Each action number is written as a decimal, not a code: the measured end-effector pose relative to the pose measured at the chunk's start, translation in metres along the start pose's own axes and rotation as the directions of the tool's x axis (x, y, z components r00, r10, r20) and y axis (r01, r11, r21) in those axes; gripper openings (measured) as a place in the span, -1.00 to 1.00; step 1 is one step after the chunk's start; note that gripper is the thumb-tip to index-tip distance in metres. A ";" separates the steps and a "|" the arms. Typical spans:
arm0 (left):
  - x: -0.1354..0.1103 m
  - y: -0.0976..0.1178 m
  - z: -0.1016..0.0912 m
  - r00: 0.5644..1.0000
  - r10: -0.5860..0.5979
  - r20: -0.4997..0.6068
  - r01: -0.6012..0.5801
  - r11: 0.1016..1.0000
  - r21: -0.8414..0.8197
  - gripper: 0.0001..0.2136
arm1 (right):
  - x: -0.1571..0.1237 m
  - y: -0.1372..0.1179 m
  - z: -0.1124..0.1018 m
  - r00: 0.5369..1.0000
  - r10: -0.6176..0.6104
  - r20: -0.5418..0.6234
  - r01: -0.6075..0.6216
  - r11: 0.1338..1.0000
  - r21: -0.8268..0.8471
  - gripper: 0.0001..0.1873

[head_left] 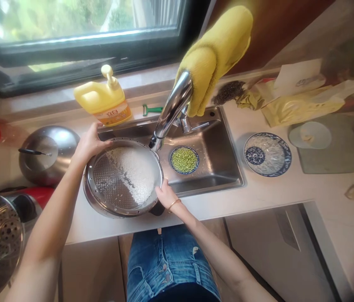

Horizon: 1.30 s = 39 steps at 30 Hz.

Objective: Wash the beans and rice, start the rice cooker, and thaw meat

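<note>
A round metal strainer basin [104, 178] with a dimpled or perforated bottom holds a heap of wet white rice [139, 174], mostly in its right half. It rests over a metal pot at the counter's front edge, overlapping the sink's left side. My left hand [91, 144] grips its upper left rim, thumb along the edge. On the right side, the fingers of my right hand [166, 195] are closed around the rim. Just right of the strainer, a patterned bowl of green beans [184, 160] sits in the steel sink [217, 157].
A faucet [175, 102] draped with a yellow cloth [217, 50] leans over the sink. Behind stand a yellow soap jug [104, 98] and a green peeler [152, 110]. A steel bowl [65, 144] is at left; a blue-white bowl [267, 154] and cutting board [334, 159] lie right.
</note>
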<state>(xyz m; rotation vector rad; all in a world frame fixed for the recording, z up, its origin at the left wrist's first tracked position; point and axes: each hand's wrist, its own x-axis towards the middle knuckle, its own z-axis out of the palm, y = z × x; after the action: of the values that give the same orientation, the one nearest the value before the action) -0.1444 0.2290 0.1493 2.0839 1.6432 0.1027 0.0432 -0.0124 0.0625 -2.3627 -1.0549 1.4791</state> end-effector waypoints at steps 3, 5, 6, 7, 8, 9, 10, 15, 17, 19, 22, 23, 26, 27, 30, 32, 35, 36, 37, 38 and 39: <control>0.001 0.002 -0.002 1.000 -0.007 0.007 0.007 1.000 0.010 -0.26 | -0.002 -0.001 -0.001 1.000 -0.001 0.003 0.001 1.000 0.017 -0.81; 0.002 0.002 -0.003 1.000 -0.006 0.007 0.006 1.000 0.016 -0.27 | -0.003 -0.003 -0.002 1.000 -0.009 0.018 0.008 1.000 0.015 -0.79; 0.002 0.003 -0.004 1.000 -0.005 0.007 0.005 1.000 0.019 -0.28 | -0.004 -0.005 -0.003 1.000 -0.014 0.028 0.014 1.000 0.009 -0.78; 0.003 0.003 -0.005 1.000 -0.004 0.008 0.004 1.000 0.022 -0.28 | -0.005 -0.006 -0.003 0.999 -0.021 0.037 0.021 1.000 0.002 -0.77; 0.003 0.003 -0.005 1.000 -0.004 0.009 0.003 1.000 0.026 -0.27 | -0.006 -0.007 -0.004 0.999 -0.024 0.044 0.025 1.000 -0.007 -0.76; 0.003 0.003 -0.006 1.000 -0.003 0.010 0.002 1.000 0.030 -0.27 | -0.006 -0.008 -0.004 0.998 -0.025 0.049 0.026 1.000 -0.016 -0.75; 0.003 0.004 -0.006 1.000 -0.001 0.012 0.001 0.999 0.034 -0.26 | -0.007 -0.009 -0.004 0.998 -0.023 0.053 0.024 0.999 -0.024 -0.75; 0.002 0.006 -0.009 1.000 -0.008 0.019 0.007 0.999 0.048 -0.25 | -0.008 -0.012 -0.002 0.999 -0.009 0.049 0.009 1.000 -0.003 -0.76; 0.002 0.006 -0.010 1.000 -0.016 0.026 0.015 0.998 0.055 -0.24 | -0.008 -0.012 0.000 0.999 -0.006 0.042 0.006 1.000 0.016 -0.78; 0.002 0.006 -0.011 0.999 -0.028 0.037 0.026 0.997 0.069 -0.24 | -0.008 -0.012 0.001 0.999 -0.006 0.045 0.005 1.000 0.019 -0.77; 0.002 0.007 -0.013 0.998 -0.040 0.054 0.035 0.994 0.099 -0.25 | -0.006 -0.012 0.003 0.998 -0.010 0.064 0.010 1.000 0.001 -0.75; 0.002 0.007 -0.014 0.998 -0.041 0.057 0.034 0.993 0.109 -0.26 | -0.006 -0.012 0.004 0.998 -0.013 0.067 0.013 1.000 -0.001 -0.74; 0.002 0.007 -0.015 0.997 -0.039 0.063 0.031 0.992 0.124 -0.26 | -0.005 -0.014 0.007 0.998 -0.017 0.061 0.017 1.000 0.002 -0.76; 0.002 0.007 -0.016 0.997 -0.041 0.064 0.033 0.992 0.125 -0.26 | -0.005 -0.014 0.007 0.998 -0.016 0.060 0.016 1.000 0.002 -0.77; 0.003 0.007 -0.016 0.997 -0.048 0.069 0.039 0.991 0.124 -0.27 | -0.006 -0.016 0.009 0.998 -0.014 0.067 0.014 1.000 0.003 -0.78; 0.003 0.006 -0.016 0.996 -0.051 0.072 0.042 0.991 0.126 -0.27 | -0.006 -0.017 0.010 0.997 -0.009 0.072 0.008 1.000 0.017 -0.78; 0.004 0.007 -0.016 0.996 -0.049 0.075 0.039 0.990 0.139 -0.27 | -0.007 -0.017 0.011 0.997 0.005 0.072 -0.008 0.999 0.038 -0.79; 0.004 0.007 -0.017 0.996 -0.050 0.077 0.038 0.989 0.143 -0.27 | -0.007 -0.017 0.012 0.997 0.009 0.074 -0.012 0.999 0.039 -0.79; 0.004 0.007 -0.017 0.995 -0.051 0.080 0.038 0.988 0.147 -0.26 | -0.007 -0.017 0.012 0.997 0.012 0.078 -0.015 0.999 0.038 -0.80; 0.004 0.007 -0.017 0.995 -0.052 0.083 0.040 0.988 0.148 -0.26 | -0.007 -0.017 0.012 0.997 0.013 0.081 -0.016 0.999 0.037 -0.82; 0.004 0.008 -0.017 0.995 -0.055 0.086 0.041 0.988 0.148 -0.26 | -0.007 -0.017 0.012 0.997 0.012 0.083 -0.015 0.999 0.038 -0.83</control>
<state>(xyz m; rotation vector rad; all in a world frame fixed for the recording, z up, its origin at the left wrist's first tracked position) -0.1422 0.2371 0.1661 2.1207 1.6902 -0.1294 0.0230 -0.0070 0.0692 -2.3052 -1.0212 1.5994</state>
